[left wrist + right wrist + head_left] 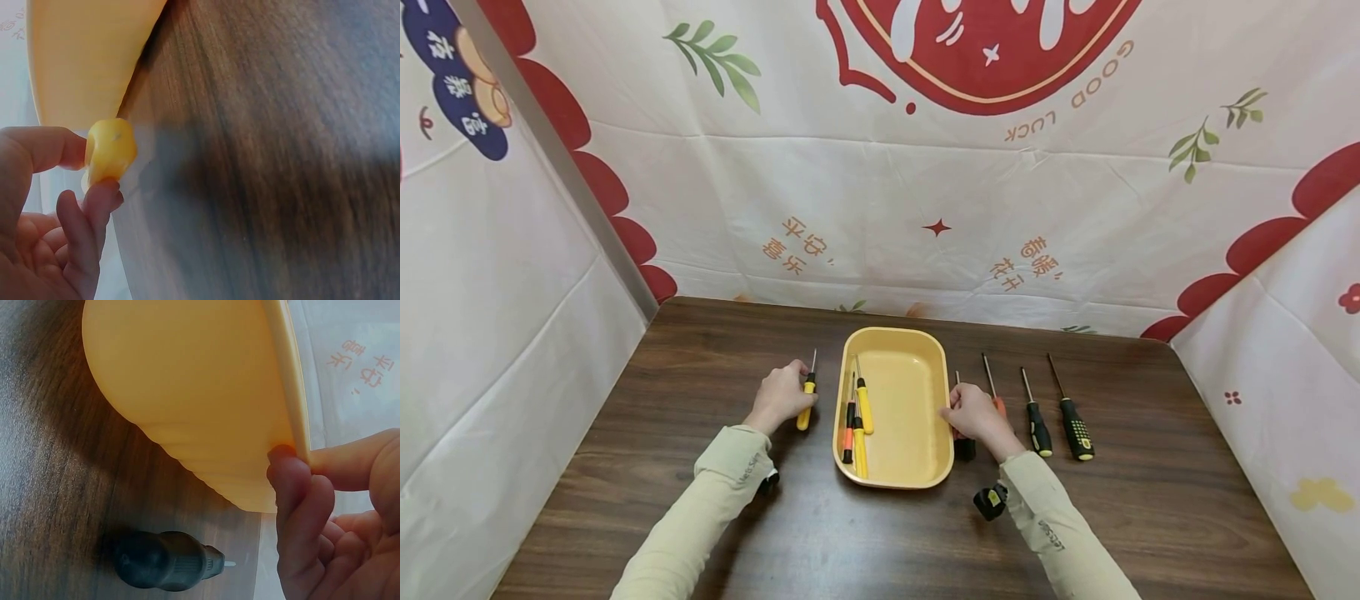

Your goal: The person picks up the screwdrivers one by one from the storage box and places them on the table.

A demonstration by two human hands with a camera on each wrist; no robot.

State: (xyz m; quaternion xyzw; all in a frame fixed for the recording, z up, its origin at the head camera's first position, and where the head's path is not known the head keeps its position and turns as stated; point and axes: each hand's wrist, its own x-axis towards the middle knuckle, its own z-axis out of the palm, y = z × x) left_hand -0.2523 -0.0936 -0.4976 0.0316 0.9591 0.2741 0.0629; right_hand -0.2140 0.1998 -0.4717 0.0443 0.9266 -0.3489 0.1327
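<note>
My left hand (782, 395) pinches a yellow-handled screwdriver (805, 410) between thumb and fingers, left of the yellow tray, its shaft aimed at the back wall. In the left wrist view the end of its yellow handle (112, 149) shows between the fingertips. With thumb and fingers, my right hand (976, 412) grips the right rim of the yellow tray (891, 482). Inside the tray, along its left side, lie two yellow-handled screwdrivers (865, 408) and an orange-and-black one (848, 433). Beside the tray, partly hidden under my right hand, is a dark-handled screwdriver (169, 559).
Right of my right hand lie an orange-handled screwdriver (998, 405), a black-and-yellow screwdriver (1039, 429) and a larger one with a dotted handle (1077, 432). A printed cloth (880, 217) hangs behind the brown wooden table (880, 550).
</note>
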